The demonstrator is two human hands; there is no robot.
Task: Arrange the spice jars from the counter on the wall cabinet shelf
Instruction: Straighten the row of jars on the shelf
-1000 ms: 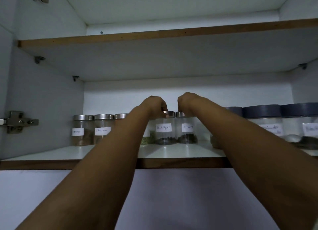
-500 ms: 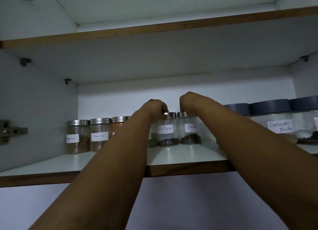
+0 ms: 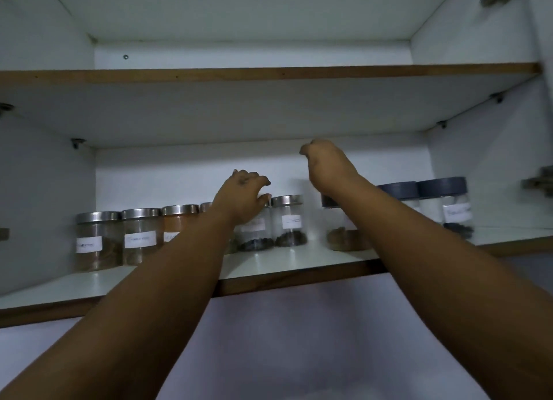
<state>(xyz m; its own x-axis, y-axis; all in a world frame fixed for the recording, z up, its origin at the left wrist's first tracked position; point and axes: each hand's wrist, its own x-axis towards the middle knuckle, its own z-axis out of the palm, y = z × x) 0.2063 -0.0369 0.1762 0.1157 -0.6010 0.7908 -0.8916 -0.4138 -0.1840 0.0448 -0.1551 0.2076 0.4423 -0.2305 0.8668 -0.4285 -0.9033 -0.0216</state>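
Observation:
A row of glass spice jars with silver lids stands on the lower cabinet shelf (image 3: 299,263). My left hand (image 3: 242,196) hovers over the lid of the black pepper jar (image 3: 254,235), fingers loosely spread, thumb beside the lid. The cloves jar (image 3: 288,221) stands free just to its right. My right hand (image 3: 326,163) is raised above the jars near the underside of the upper shelf, fingers curled and holding nothing. Further left stand three more silver-lidded jars (image 3: 140,235).
Larger jars with dark lids (image 3: 454,208) fill the shelf's right side; my right forearm partly hides one (image 3: 341,235). The upper shelf (image 3: 269,73) hangs close above the hands. Cabinet walls close in left and right, with a hinge (image 3: 538,181) at the right.
My right hand has let go of the cloves jar's lid and risen up to the right. My left hand's fingers have lifted off the black pepper jar's lid. The view has tilted upward.

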